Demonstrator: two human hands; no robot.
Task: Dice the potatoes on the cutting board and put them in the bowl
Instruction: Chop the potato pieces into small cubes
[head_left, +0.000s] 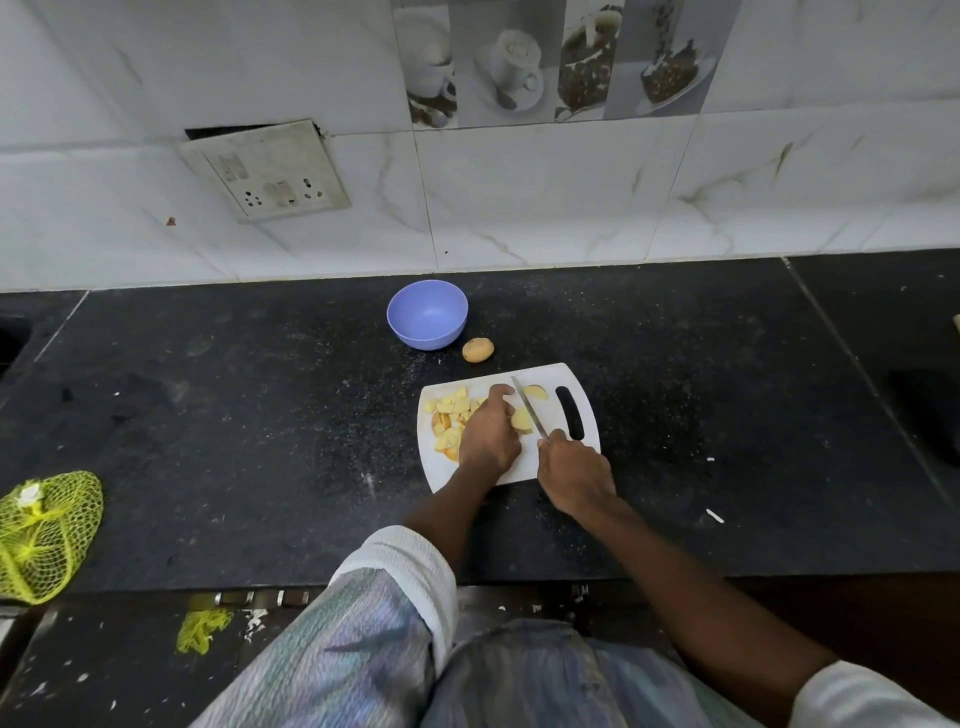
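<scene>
Cutting board: white cutting board (553, 376) with a dark handle slot, lying on the black stone counter (234, 415).
Left hand: left hand (488, 434) holds a potato piece (521, 420) down on the board, index finger stretched forward.
Right hand: right hand (574, 470) grips the knife (530, 413), whose blade lies across the potato piece.
Cut pieces: diced potato (449, 415) heaped on the board's left side; one potato wedge (536, 392) beyond the blade.
Bowl: blue bowl (427, 314) behind the board (nothing visible inside).
Whole potato: unpeeled potato (478, 349) just beside the bowl.
Left edge: yellow mesh bag (44, 535).
</scene>
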